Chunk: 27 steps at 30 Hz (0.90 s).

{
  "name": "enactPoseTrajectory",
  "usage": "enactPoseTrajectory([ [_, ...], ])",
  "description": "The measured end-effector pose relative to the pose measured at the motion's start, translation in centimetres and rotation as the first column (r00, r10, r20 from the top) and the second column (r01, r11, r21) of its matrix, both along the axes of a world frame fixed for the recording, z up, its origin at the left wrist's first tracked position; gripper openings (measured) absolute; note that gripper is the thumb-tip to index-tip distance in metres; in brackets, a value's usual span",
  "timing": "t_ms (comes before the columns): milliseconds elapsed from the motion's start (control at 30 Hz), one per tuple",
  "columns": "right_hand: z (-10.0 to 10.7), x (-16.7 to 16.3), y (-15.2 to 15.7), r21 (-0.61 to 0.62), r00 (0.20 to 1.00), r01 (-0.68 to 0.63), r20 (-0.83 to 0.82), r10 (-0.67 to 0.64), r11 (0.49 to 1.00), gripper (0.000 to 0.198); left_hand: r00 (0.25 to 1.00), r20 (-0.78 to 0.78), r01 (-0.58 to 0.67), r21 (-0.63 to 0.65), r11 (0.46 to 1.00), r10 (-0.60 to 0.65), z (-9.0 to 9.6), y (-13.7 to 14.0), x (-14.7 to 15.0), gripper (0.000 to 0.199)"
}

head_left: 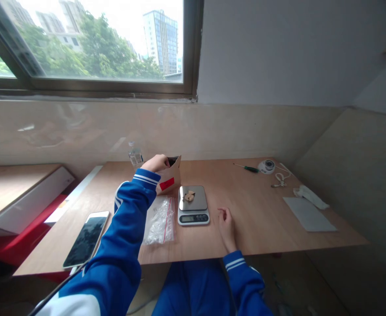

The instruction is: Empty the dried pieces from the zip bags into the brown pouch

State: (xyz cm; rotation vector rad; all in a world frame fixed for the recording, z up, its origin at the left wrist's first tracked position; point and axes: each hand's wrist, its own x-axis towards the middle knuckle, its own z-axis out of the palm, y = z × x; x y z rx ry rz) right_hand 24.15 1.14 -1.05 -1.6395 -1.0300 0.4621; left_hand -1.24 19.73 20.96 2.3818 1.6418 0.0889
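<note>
My left hand [156, 163] grips the top of a brown paper bag [172, 177] with a red label, standing at the back of the wooden table [245, 219]. Just right of the bag sits a small digital scale [193, 204] with a few pale brown pieces [189, 196] on its steel plate. My right hand [226, 224] rests on the table to the right of the scale, fingers loosely curled and holding nothing. A clear zip bag [160, 219] lies flat left of the scale, below the paper bag.
A smartphone [87, 238] lies at the table's left front. A small clear bottle [135, 156] stands behind the bag. At the far right are a green screwdriver [247, 168], a round white device [266, 166] with a cord, and white paper [308, 213].
</note>
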Motion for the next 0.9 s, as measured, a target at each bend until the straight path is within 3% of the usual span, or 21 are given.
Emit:
enactPoseTrajectory([
  [200,0.0,0.0,0.0,-0.002,1.000,0.000,0.001,0.000,1.000,0.024,0.997,0.080,0.008,-0.106,0.994,0.000,-0.2,0.0,-0.5,0.033],
  [400,0.1,0.0,0.0,-0.021,1.000,-0.005,0.000,0.005,1.000,0.027,0.995,0.102,0.010,-0.041,0.999,-0.006,0.3,-0.8,-0.3,0.023],
  [533,0.1,0.0,0.1,-0.019,1.000,-0.016,-0.019,0.016,1.000,0.025,0.997,0.079,-0.010,0.128,0.992,0.000,1.1,-1.4,-0.2,0.019],
  [633,0.2,0.0,0.0,-0.023,0.999,-0.017,-0.029,0.016,1.000,0.024,0.994,0.081,-0.088,0.279,0.956,0.068,2.6,-2.8,0.0,0.020],
  [733,0.3,-0.1,0.0,-0.026,1.000,-0.010,-0.028,0.010,1.000,0.023,0.959,0.276,-0.187,0.422,0.887,0.071,3.7,-5.6,0.9,0.030],
  [800,0.4,-0.1,0.0,-0.026,1.000,-0.006,-0.019,0.005,1.000,0.023,0.891,0.449,-0.150,0.427,0.892,-0.065,2.9,-7.6,2.0,0.032],
  [900,0.3,-0.1,0.0,-0.039,1.000,0.001,-0.009,-0.001,0.999,0.025,0.745,0.626,0.090,0.251,0.964,-0.232,-1.2,-9.7,4.5,0.024],
])
